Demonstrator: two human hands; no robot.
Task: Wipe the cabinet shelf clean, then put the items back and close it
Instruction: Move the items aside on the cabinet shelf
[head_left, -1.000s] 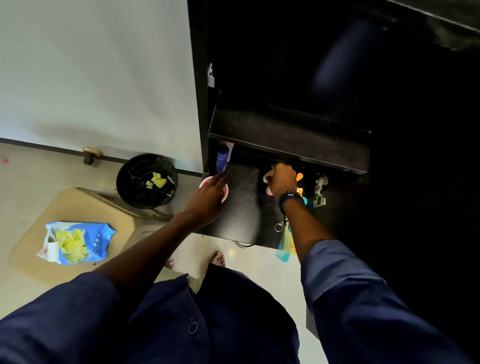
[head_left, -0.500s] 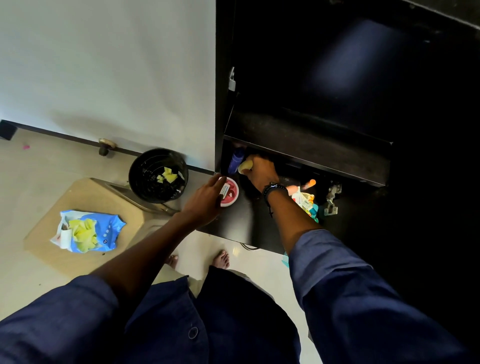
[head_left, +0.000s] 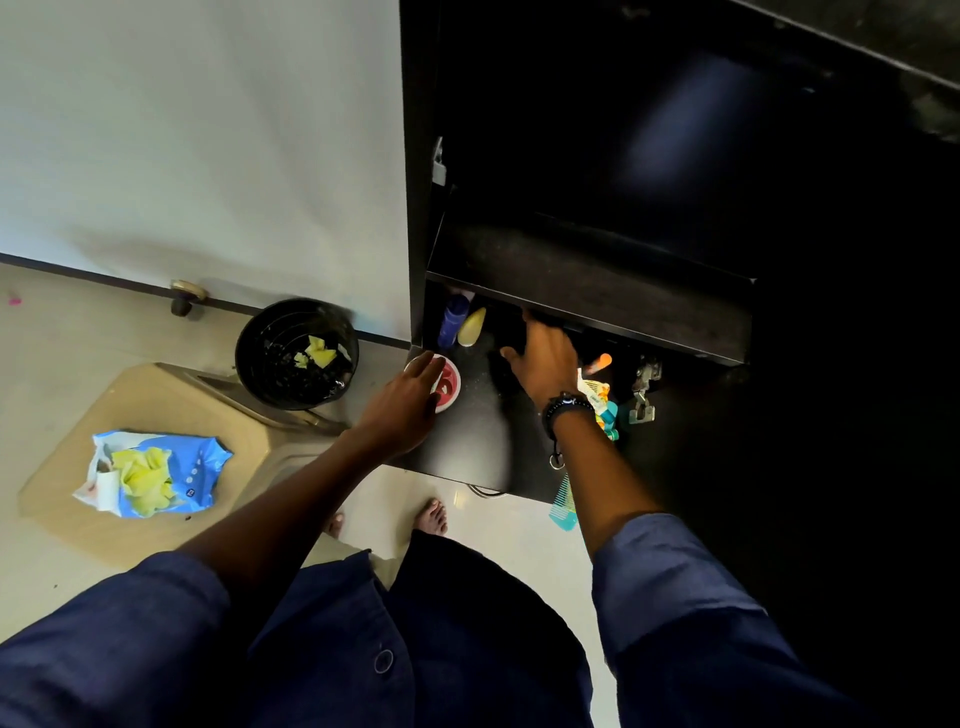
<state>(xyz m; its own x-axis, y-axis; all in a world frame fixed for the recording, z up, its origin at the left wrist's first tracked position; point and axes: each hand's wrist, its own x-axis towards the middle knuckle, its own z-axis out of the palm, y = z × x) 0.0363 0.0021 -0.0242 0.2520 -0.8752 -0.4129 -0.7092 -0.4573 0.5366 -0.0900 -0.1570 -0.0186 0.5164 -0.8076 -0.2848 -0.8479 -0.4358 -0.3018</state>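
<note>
The dark cabinet stands open, with a bare upper shelf (head_left: 587, 291) and a lower shelf (head_left: 483, 441) below it. At the lower shelf's back left stand a blue bottle (head_left: 453, 322) and a yellow bottle (head_left: 472, 327). A round red-and-white tin (head_left: 449, 382) lies at the shelf's left edge; my left hand (head_left: 402, 410) rests on it, fingers spread over its rim. My right hand (head_left: 545, 358) hovers open over the shelf's middle, holding nothing. Orange, white and teal items (head_left: 597, 384) are heaped to the right of my wrist.
A teal comb (head_left: 563, 504) sticks out past the shelf's front edge. A black bin (head_left: 296, 353) with yellow scraps stands on the floor by the wall. A blue wipes pack (head_left: 156, 473) with yellow cloth lies on a beige board (head_left: 156, 395). My bare feet (head_left: 431, 517) are below the shelf.
My right hand carried the yellow bottle from the right-hand heap to the back left, set it beside the blue bottle and let go. My left hand stayed on the tin.
</note>
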